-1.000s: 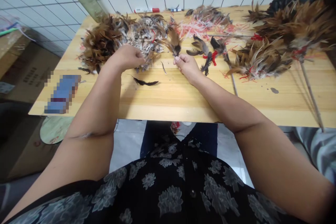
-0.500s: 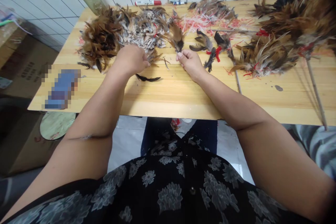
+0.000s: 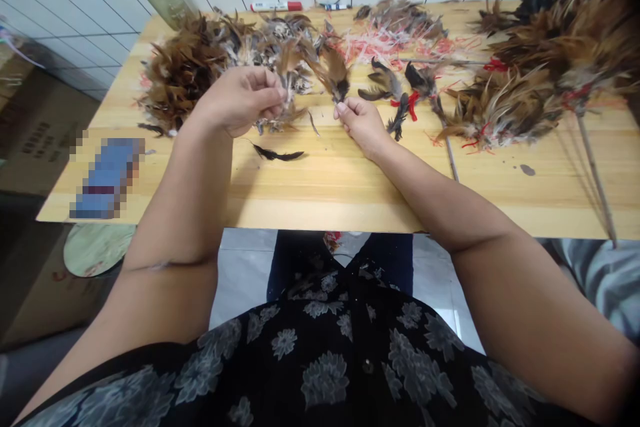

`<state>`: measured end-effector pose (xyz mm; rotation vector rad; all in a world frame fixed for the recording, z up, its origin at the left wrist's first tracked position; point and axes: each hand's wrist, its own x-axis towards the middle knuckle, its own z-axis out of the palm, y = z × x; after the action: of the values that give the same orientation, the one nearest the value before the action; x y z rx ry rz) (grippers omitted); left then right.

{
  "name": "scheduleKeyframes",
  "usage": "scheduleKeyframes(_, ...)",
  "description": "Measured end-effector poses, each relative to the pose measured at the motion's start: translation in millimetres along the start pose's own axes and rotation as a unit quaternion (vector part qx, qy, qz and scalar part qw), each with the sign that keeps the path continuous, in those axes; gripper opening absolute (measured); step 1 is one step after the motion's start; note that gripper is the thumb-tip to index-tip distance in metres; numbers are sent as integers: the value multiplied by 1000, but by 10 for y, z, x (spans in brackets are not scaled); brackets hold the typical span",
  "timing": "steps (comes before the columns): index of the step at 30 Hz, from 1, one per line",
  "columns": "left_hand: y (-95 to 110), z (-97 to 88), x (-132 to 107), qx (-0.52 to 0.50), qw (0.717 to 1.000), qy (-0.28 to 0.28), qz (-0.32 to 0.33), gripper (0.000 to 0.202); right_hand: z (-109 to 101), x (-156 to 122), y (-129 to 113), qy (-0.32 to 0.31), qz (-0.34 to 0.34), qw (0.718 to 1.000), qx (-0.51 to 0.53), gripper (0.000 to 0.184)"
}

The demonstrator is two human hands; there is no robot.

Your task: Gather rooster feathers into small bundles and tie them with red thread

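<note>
My left hand (image 3: 247,99) is raised at the near side of a big pile of brown and grey feathers (image 3: 183,77). Its thumb and fingers pinch a brown feather (image 3: 287,61) with a pale, fluffy base. To the right, my right hand (image 3: 361,121) is closed on the dark lower end of a small bunch of feathers (image 3: 334,70), whose brown tips point away from me. A loose black feather (image 3: 277,154) lies on the wood below my left hand. Some loose dark feathers (image 3: 383,82) and a red strip (image 3: 413,105) are just right of my right hand.
Feather bundles (image 3: 505,107) on sticks cover the table's right side, one stick (image 3: 597,180) reaching the front edge. Pink and white shreds (image 3: 373,43) lie at the back, near a red-capped marker (image 3: 275,7). A blurred blue object (image 3: 107,177) is at left, cardboard boxes (image 3: 45,127) beyond the table.
My left hand has lifted from the feather pile and turned, now with a brown feather between its fingers. My right hand keeps its hold, nearly unmoved. The view has shifted slightly.
</note>
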<state>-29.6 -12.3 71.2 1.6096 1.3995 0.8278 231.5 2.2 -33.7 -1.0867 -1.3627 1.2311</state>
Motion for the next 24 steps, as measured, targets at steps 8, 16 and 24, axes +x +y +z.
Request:
scheduleKeyframes(8, -345, 566, 332, -156, 986, -47, 25, 58, 17, -32, -106, 17, 51, 999, 8, 53)
scheduleKeyframes(16, -411, 880, 228, -195, 981, -18, 0, 45, 57, -68, -29, -3, 19, 1000, -8, 55)
scheduleKeyframes(24, -443, 870, 190, -163, 987, 4, 5, 45, 53, -68, 10, 25, 16, 998, -60, 51)
